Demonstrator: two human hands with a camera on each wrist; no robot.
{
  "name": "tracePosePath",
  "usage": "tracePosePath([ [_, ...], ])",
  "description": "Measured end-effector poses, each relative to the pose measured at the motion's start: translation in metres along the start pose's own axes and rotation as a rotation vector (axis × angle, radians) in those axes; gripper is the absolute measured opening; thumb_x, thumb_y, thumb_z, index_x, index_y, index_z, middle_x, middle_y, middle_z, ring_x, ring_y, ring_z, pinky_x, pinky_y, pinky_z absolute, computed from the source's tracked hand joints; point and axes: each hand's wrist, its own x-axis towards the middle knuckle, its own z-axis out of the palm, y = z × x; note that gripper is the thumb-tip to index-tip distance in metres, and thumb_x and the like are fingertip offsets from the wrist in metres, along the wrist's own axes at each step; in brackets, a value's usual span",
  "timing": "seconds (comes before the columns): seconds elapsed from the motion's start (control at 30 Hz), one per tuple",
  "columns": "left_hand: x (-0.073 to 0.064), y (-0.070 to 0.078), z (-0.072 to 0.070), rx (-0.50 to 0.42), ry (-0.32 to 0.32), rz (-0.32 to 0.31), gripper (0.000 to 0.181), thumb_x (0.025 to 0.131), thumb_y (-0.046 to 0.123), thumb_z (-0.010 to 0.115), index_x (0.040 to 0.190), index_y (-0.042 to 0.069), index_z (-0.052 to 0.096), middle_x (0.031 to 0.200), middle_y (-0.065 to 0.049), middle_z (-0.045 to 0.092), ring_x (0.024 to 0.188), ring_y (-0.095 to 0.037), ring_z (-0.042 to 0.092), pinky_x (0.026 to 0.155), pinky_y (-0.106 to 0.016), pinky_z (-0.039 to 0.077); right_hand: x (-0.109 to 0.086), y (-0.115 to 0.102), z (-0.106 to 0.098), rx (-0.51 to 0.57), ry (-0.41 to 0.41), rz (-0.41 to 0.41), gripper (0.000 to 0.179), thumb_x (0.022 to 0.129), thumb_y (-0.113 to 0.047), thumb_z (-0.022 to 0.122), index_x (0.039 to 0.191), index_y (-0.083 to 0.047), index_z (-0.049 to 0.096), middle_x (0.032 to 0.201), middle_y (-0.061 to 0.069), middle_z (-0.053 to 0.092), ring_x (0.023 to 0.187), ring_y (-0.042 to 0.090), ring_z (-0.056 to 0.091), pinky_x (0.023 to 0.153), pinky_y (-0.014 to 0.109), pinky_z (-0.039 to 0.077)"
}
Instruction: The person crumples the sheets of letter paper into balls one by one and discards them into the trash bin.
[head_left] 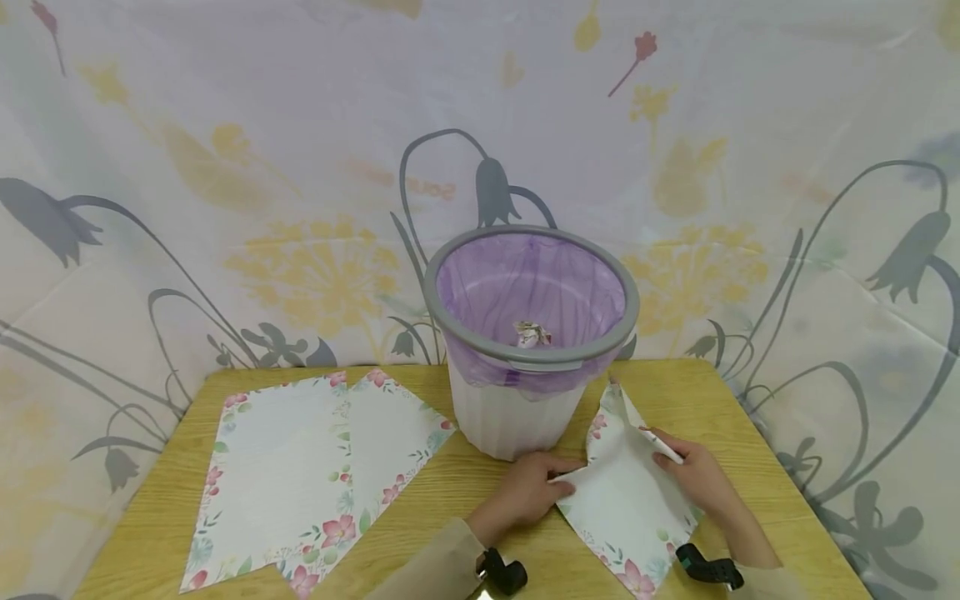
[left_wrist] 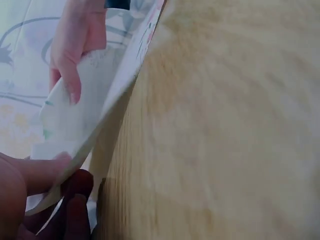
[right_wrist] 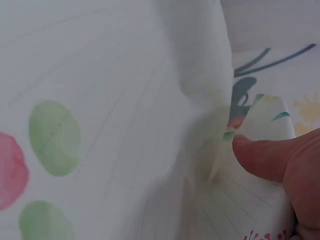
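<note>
A flower-bordered sheet of paper [head_left: 626,492] lies bent at the right of the table, its far part folding upward. My left hand [head_left: 531,487] pinches its left edge between thumb and fingers, just in front of the bin. On the other side, my right hand [head_left: 693,471] grips the raised right edge. In the right wrist view my right thumb [right_wrist: 265,157] presses on the creased paper [right_wrist: 100,100]. The left wrist view shows the lifted paper edge [left_wrist: 107,107] between the left thumb and fingers, with the right hand [left_wrist: 80,45] beyond.
A white bin [head_left: 498,417] with a grey rim and purple liner [head_left: 480,283] stands at the table's back. Inside lies a crumpled paper ball [head_left: 532,334]. Two overlapping flower-bordered sheets, the left one [head_left: 270,475] and the right one [head_left: 390,433], lie on the wooden table [head_left: 427,533].
</note>
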Motion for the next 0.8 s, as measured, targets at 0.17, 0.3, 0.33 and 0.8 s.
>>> tracePosePath([
  [0.17, 0.003, 0.004, 0.008, -0.130, 0.067, -0.043, 0.031, 0.088, 0.010, 0.075, 0.115, 0.026, 0.077, 0.117, 0.009, 0.070, 0.103, -0.005, 0.060, 0.083, -0.022, 0.049, -0.004, 0.000, 0.006, 0.097, -0.009, -0.093, 0.037, 0.099, -0.011, 0.063, 0.133, 0.001, 0.062, 0.147, 0.024, 0.045, 0.137, 0.047, 0.034, 0.089, 0.003, 0.033],
  [0.3, 0.006, 0.006, 0.012, -0.176, 0.128, -0.055, 0.029, 0.089, 0.012, 0.074, 0.113, 0.029, 0.077, 0.118, 0.012, 0.069, 0.090, -0.003, 0.058, 0.075, -0.022, 0.046, -0.007, -0.004, 0.004, 0.169, -0.067, -0.105, 0.035, 0.100, -0.015, 0.062, 0.131, 0.000, 0.064, 0.157, 0.028, 0.026, 0.142, 0.054, 0.019, 0.092, 0.008, 0.037],
  [0.33, 0.007, 0.006, 0.013, -0.179, 0.144, -0.048, 0.029, 0.090, 0.012, 0.074, 0.113, 0.029, 0.077, 0.118, 0.013, 0.069, 0.088, -0.001, 0.057, 0.074, -0.020, 0.046, -0.007, -0.005, 0.004, 0.179, -0.085, -0.090, 0.032, 0.101, -0.018, 0.060, 0.126, 0.001, 0.067, 0.158, 0.029, 0.021, 0.142, 0.054, 0.016, 0.097, 0.016, 0.040],
  [0.8, 0.008, 0.006, 0.016, -0.294, 0.266, 0.064, 0.026, 0.088, 0.007, 0.075, 0.111, 0.018, 0.079, 0.086, 0.005, 0.075, 0.044, 0.000, 0.028, 0.042, -0.016, 0.030, -0.008, -0.009, 0.008, 0.284, 0.098, 0.128, 0.092, 0.089, -0.022, 0.077, 0.158, -0.001, 0.020, 0.153, 0.032, 0.030, 0.136, 0.046, 0.038, 0.080, 0.003, 0.041],
])
